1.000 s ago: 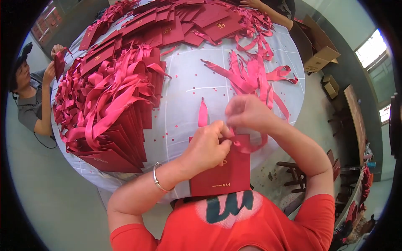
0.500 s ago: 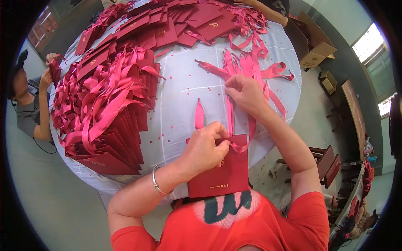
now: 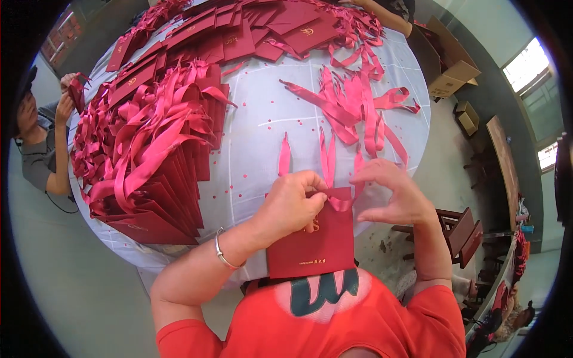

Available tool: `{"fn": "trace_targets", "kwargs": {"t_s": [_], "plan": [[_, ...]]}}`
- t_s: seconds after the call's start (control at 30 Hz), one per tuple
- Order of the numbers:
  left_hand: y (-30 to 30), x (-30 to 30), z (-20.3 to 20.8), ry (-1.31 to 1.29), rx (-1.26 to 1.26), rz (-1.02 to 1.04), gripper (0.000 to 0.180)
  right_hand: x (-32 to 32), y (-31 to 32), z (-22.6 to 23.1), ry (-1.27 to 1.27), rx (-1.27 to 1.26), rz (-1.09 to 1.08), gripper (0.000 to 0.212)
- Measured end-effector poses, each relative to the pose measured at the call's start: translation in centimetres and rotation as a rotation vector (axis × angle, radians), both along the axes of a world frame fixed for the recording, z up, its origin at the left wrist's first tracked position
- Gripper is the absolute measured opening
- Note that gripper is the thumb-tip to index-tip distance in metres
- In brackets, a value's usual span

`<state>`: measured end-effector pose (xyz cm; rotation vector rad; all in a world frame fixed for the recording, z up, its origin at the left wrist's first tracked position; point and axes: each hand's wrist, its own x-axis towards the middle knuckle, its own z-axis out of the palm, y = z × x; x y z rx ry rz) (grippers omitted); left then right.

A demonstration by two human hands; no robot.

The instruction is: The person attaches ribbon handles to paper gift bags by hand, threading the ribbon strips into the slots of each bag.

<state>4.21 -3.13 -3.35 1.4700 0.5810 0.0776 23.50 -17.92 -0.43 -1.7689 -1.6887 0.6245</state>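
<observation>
A dark red paper gift bag [image 3: 310, 247] lies at the table's near edge, against my shirt. Pink ribbon [image 3: 341, 201] runs across its top right corner, and ribbon ends [image 3: 327, 156] stick out beyond the top edge. My left hand [image 3: 292, 203] is closed in a pinch on the bag's top edge, where its fingers partly cover the ribbon. Off the bag's right side, my right hand [image 3: 397, 194] has thumb and fingers apart with nothing between them. Its fingertips are close to an upright ribbon end [image 3: 359, 170].
Rows of ribboned red bags [image 3: 149, 155] crowd the left of the white-covered table [image 3: 256, 149], with flat bags [image 3: 239, 42] at the back. Loose pink ribbons [image 3: 352, 107] lie to the right. A person [image 3: 45, 137] handles a bag at left; another's arm [image 3: 388, 18] reaches in. Cardboard box [image 3: 450, 65] beyond.
My right hand has come back toward me from the far ribbons to the bag's right side, and its fingers have spread. The left hand keeps its pinch on the bag.
</observation>
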Motion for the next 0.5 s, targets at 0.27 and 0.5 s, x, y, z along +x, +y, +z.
{"fn": "trace_targets", "kwargs": {"t_s": [0.27, 0.5], "plan": [[0.0, 0.3, -0.4, 0.018, 0.014, 0.023, 0.010, -2.3, -2.6, 2.4, 0.098, 0.097, -0.007, 0.041], [-0.5, 0.6, -0.1, 0.014, 0.096, 0.065, 0.011, -2.2, -3.5, 2.2, 0.904, 0.062, 0.210, 0.035]]}}
